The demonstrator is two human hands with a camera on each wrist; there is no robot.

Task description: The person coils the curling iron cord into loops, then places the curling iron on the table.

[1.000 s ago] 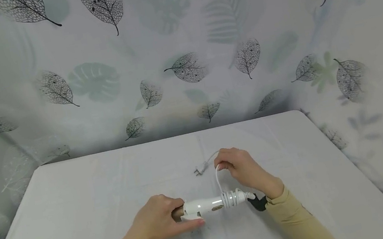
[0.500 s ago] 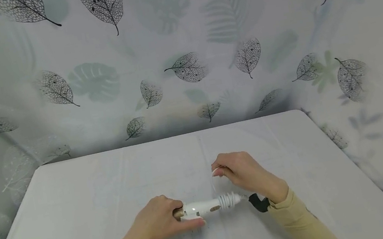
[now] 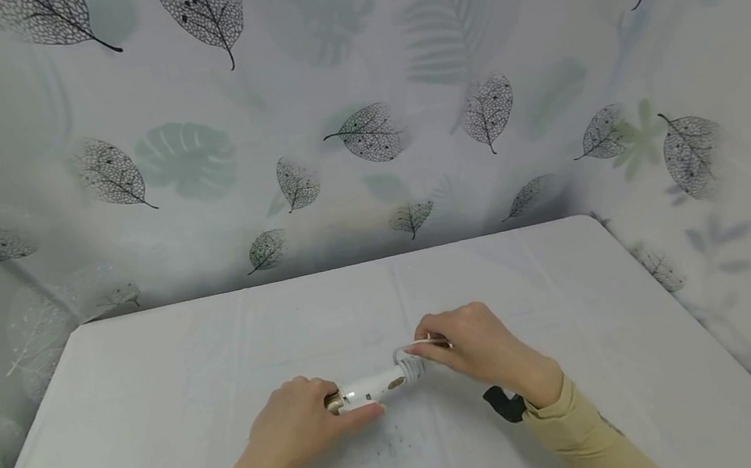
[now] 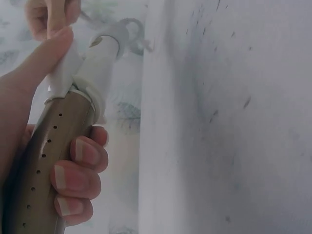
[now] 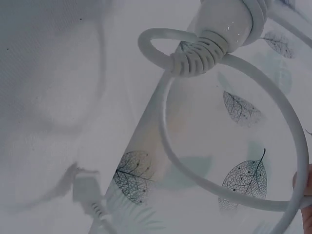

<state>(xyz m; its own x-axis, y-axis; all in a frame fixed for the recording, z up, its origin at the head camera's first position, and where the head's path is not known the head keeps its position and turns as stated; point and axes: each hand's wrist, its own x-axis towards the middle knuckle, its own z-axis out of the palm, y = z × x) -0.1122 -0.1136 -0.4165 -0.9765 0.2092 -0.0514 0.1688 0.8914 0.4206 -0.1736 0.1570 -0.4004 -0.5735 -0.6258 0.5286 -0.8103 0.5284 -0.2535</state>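
Note:
A white-handled curling iron (image 3: 371,388) is held up over the table in the head view. My left hand (image 3: 296,425) wraps its fingers round the gold barrel (image 4: 48,141), which has a row of small holes, with the thumb lying along the white part. White cord (image 5: 287,112) is wound in coils at the handle's far end and loops out beyond it. Between thumb and fingers, my right hand (image 3: 472,346) pinches the cord close beside those coils. The two-pin plug (image 5: 87,187) hangs at lower left in the right wrist view; the right hand hides it in the head view.
A white-covered table (image 3: 148,388) lies beneath both hands. Dark specks (image 3: 382,448) mark its cover below the iron. Leaf-printed curtain (image 3: 367,186) stands behind the table and along both sides. Black pieces (image 3: 504,403) sit at both wrists.
The left hand has drawn the curling iron slightly left and up, tilting its cord end away. The right hand has come down to the coils, bringing the cord round the handle; the plug has left the head view.

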